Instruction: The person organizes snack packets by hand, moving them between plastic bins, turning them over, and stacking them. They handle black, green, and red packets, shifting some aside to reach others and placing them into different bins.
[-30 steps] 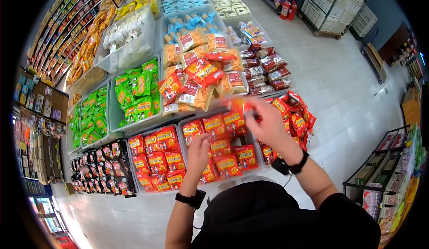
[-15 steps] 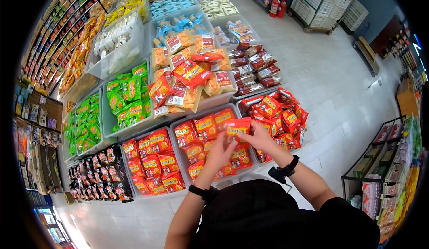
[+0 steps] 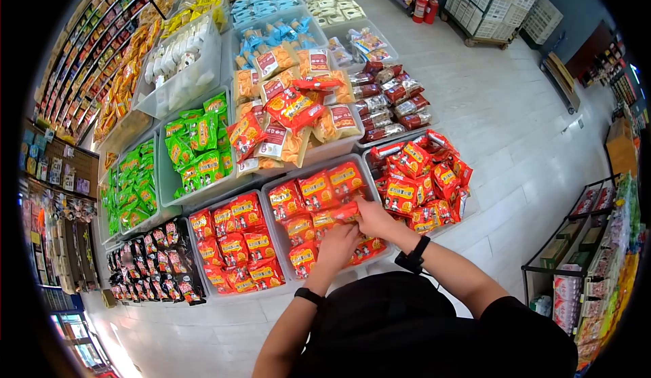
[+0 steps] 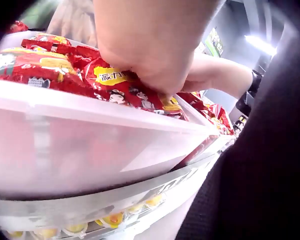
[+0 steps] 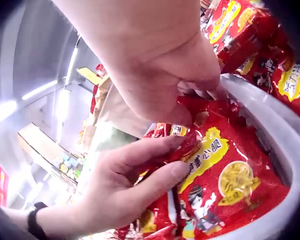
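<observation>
From the head view, the right hand (image 3: pixel 376 219) grips one red packet (image 3: pixel 346 211), with the left hand (image 3: pixel 340 246) just beside it, over the middle bin (image 3: pixel 368 178) of three holding such packets. Two black wristbands (image 3: pixel 310 296), one per wrist. Beyond the hands, at least three loose red packs (image 3: pixel 295 109) top a heap of tan packets (image 3: pixel 340 122); farther off stand two fire extinguishers (image 3: pixel 420 8).

From the left wrist, the left hand blocks its own fingertips; the right forearm (image 4: pixel 220 77) passes behind.

From the right wrist, the left thumb and forefinger lie spread against red packaging; the right fingertips are hidden.
</observation>
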{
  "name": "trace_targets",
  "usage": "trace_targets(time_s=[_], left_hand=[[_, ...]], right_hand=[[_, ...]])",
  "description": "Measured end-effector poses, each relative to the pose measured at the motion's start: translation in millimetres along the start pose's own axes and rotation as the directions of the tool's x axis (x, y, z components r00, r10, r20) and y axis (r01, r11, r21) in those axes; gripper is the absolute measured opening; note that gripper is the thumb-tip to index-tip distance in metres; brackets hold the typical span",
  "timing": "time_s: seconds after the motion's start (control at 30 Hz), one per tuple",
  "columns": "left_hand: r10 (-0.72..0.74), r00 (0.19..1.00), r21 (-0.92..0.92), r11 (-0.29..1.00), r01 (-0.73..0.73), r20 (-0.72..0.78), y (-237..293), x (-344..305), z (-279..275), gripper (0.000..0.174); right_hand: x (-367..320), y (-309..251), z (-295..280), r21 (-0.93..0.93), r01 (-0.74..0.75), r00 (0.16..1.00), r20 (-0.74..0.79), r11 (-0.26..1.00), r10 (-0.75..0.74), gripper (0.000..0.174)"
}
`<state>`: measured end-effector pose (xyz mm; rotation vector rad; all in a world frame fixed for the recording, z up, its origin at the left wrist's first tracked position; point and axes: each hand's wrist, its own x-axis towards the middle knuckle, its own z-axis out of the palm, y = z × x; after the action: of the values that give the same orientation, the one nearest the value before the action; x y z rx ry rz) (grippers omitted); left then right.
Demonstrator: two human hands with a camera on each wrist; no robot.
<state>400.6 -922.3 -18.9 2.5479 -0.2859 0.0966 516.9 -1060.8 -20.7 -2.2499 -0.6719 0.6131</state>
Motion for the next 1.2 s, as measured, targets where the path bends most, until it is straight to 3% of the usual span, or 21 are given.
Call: trace_targets(time_s=[0.03,0.13,0.17,0.27,0.33,0.47,0.53,0.57,0.63,0.7,0.8,0.9,1.0,1.1,1.2], left_hand=[[0.003,1.0,-0.009,1.0,-0.003,-0.014,-1.3,-0.9,1.3,0.034],[0.054,0.994,-0.043,0.997,-0.058,-0.095,-2.4,-2.2,5.1,0.031],[0.055,0.993,-0.053,0.997,-0.061,-0.101,-2.5,-2.1,5.3,0.03],[0.055,0.993,-0.072,0.995,-0.063,-0.106,-1.1,-0.3,2.9,0.028],[0.041,0.995,-0.074,0.996,-0.048,-0.096,-1.4,-0.8,1.7,0.028],[-0.031,0.999,-0.051,0.998,0.029,-0.043,0.3,-1.1,-5.0,0.035],[-0.095,0.995,0.006,0.995,0.095,0.007,6.7,3.7,-26.8,0.041],[-0.086,0.995,0.076,0.993,0.09,-0.055,2.4,0.2,-29.4,0.045],[-0.053,0.983,0.214,0.973,0.091,-0.174,-7.3,-9.9,-33.7,0.054],[-0.115,0.99,0.213,0.968,0.131,-0.084,-11.2,-20.2,-33.9,0.06],[-0.13,0.991,0.201,0.97,0.133,-0.027,-20.1,-26.7,-21.8,0.063],[-0.117,0.993,0.217,0.969,0.115,-0.001,-22.1,-24.9,-18.2,0.06],[-0.116,0.993,0.23,0.967,0.11,0.015,-21.7,-22.1,-19.7,0.059],[-0.098,0.995,0.209,0.973,0.095,0.004,-27.5,-23.3,-18.2,0.059],[-0.124,0.992,0.17,0.978,0.118,0.026,-31.5,-23.4,-25.1,0.057]], right_hand=[[2.5,-3.9,-1.5,-0.033,-0.119,0.99,0.073,0.992,0.121,0.053],[18.8,-5.3,-6.2,-0.022,-0.223,0.969,0.101,0.975,0.224,0.054],[23.6,-7.6,-5.9,-0.074,-0.282,0.951,0.107,0.957,0.288,0.068],[30.2,-7.1,3.2,-0.071,-0.424,0.902,0.058,0.903,0.429,0.073],[27.8,-1.3,14.6,-0.034,-0.438,0.899,0.008,0.898,0.439,0.079],[10.2,-2.9,22.0,-0.096,-0.314,0.949,-0.047,0.944,0.311,0.074],[-7.5,-18.3,14.0,-0.262,-0.233,0.969,-0.14,0.937,0.202,0.067],[-15.2,-26.5,9.9,-0.344,-0.196,0.974,-0.176,0.918,0.142,0.064],[-18.4,-39.6,-2.5,-0.373,-0.227,0.973,-0.135,0.899,0.19,0.058],[-17.9,-41.1,-5.9,-0.4,-0.231,0.971,-0.149,0.887,0.186,0.057],[-10.6,-31.2,6.2,-0.483,-0.137,0.977,-0.207,0.865,0.039,0.046],[0.8,-18.7,11.7,-0.471,-0.099,0.971,-0.24,0.877,-0.019,0.024],[7.2,-18.1,7.2,-0.617,0.052,0.991,-0.068,0.785,-0.119,0.009],[14.4,-32.1,3.0,-0.691,-0.002,1.0,-0.022,0.723,-0.019,0.01],[8.9,-51.4,-16.0,-0.581,-0.088,0.995,-0.095,0.809,0.041,0.011]])
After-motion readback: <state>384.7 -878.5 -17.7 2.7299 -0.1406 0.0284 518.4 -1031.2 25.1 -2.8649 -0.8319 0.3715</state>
